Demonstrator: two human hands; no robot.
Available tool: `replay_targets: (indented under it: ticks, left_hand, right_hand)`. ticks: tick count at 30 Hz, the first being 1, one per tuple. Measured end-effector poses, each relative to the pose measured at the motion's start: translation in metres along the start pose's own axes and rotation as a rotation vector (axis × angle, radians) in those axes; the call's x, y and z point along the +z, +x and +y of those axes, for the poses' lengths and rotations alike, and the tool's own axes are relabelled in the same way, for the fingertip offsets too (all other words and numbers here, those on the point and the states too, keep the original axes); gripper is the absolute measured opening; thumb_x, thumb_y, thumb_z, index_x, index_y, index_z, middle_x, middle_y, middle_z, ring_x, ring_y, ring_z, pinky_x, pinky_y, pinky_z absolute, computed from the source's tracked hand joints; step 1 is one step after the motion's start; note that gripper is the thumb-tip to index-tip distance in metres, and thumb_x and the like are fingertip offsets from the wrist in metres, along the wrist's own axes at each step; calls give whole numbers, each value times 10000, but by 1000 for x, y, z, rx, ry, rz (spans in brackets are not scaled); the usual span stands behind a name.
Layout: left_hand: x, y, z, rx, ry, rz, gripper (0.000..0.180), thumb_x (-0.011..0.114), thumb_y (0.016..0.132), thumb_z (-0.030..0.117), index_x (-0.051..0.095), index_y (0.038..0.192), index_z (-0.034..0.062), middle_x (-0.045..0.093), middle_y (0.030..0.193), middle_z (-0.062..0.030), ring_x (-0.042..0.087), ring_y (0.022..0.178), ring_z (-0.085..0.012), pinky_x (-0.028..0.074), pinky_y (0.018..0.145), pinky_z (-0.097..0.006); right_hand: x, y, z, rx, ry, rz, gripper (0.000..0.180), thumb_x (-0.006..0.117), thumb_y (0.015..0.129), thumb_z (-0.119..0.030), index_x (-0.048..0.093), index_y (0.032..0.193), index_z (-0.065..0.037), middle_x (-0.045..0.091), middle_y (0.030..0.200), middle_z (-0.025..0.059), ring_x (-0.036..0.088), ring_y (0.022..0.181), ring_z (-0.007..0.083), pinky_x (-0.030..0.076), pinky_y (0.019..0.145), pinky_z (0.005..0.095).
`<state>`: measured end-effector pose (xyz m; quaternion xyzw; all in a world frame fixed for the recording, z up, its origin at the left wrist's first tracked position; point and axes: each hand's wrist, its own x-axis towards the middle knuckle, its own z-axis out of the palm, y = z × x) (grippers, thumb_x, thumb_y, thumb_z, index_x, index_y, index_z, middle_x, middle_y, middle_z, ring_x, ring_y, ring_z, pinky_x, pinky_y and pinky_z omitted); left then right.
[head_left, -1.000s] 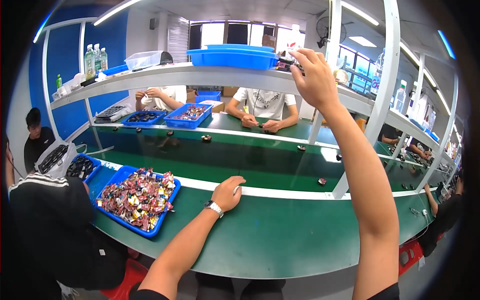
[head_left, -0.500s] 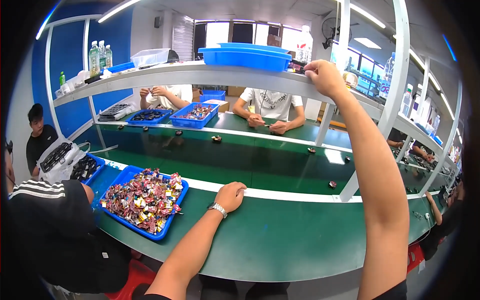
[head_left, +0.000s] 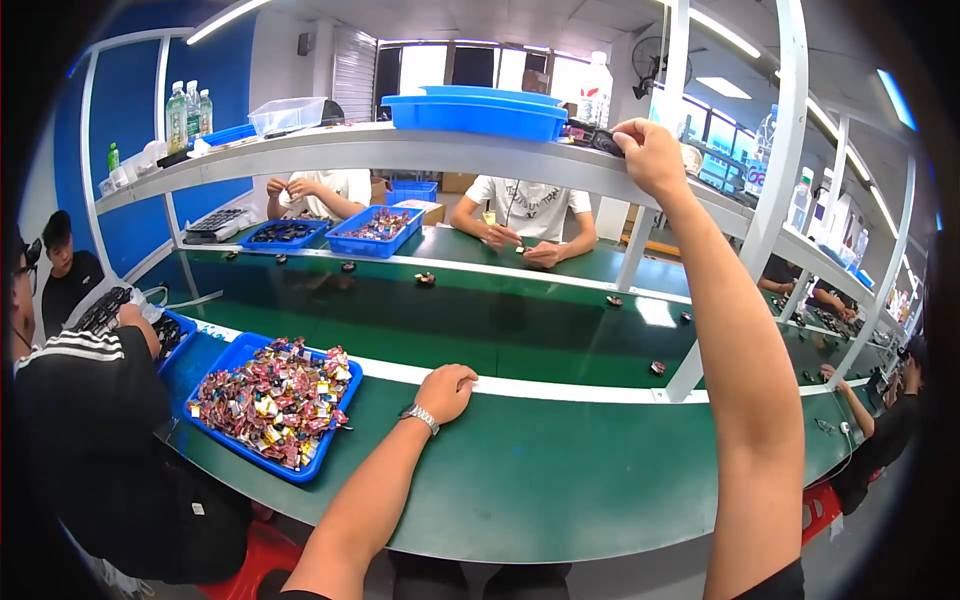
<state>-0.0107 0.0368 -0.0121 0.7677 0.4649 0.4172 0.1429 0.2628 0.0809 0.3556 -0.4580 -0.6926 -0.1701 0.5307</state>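
My right hand (head_left: 650, 155) is raised to the overhead shelf (head_left: 480, 150), its fingers closed on a small black rounded thing (head_left: 606, 142) at the shelf's front edge. The fingers partly cover that thing, so its kind is unclear. Low on the green table (head_left: 560, 470), my left hand (head_left: 446, 392) rests on the white strip with its fingers curled in; nothing shows in it. A metal watch (head_left: 422, 418) circles that wrist. Left of this arm stands a blue tray (head_left: 328, 455) heaped with small red, yellow, white and black electronic parts (head_left: 270, 400).
Blue trays (head_left: 475, 118) and a bottle (head_left: 596, 90) stand on the shelf. Small parts (head_left: 425, 279) lie spaced along the dark green belt (head_left: 500, 325). Opposite, a person in white (head_left: 540, 205) handles a small part. Another person in black (head_left: 90, 430) sits at my left. A post (head_left: 690, 370) rises at right.
The view has shifted slightly to the right. The black thing now shows at my right hand's fingertips on the shelf. My left hand stays on the strip. The left neighbour's hand has come to the black parts.
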Motion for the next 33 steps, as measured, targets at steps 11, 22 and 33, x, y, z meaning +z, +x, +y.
replay_targets:
  ticks: [11,22,33]
  left_hand:
    - [-4,0,-1,-2,28,-25,138,573,846,112,696,892,71,658,836,-90,600,857,-281,487,786,-405]
    - [-3,0,1,6,-5,-11,141,609,857,116,696,943,47,688,888,-117,643,819,-258,509,762,-364]
    - [11,-4,57,-270,-1391,-460,477,573,961,207,455,1373,-3,590,1244,-114,634,1035,-198,547,868,-348]
  right_hand:
    - [-12,-6,-3,47,262,120,182,676,873,-181,720,990,-48,709,832,64,636,755,128,488,720,281]
    - [-37,-135,-47,-556,-8,353,115,712,791,-30,696,895,-77,665,979,92,584,962,270,434,861,369]
    - [53,-332,-26,-446,34,1,234,663,729,-27,682,946,-113,653,1028,10,595,969,223,455,836,379]
